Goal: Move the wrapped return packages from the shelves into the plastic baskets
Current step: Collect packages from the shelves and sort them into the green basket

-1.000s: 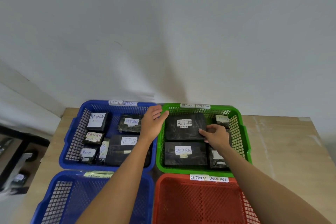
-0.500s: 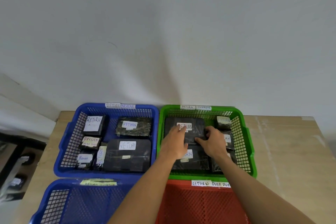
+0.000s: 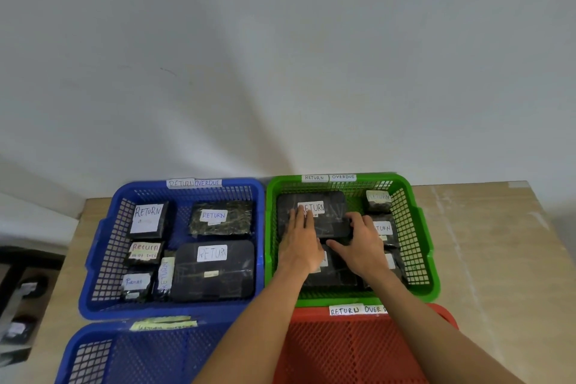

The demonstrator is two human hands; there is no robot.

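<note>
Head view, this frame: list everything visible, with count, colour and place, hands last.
Far blue plastic basket: one, far left on table, holds six black wrapped packages labelled return.
Green plastic basket: one, far right, holds at least five black wrapped packages.
Near blue plastic basket: one, near left, no packages seen.
Red plastic basket: one, near right, no packages seen.
Wooden table: one, light brown, against white wall.
Left hand: flat on far large black package in green basket.
Right hand: gripping that package's near right edge.
</note>
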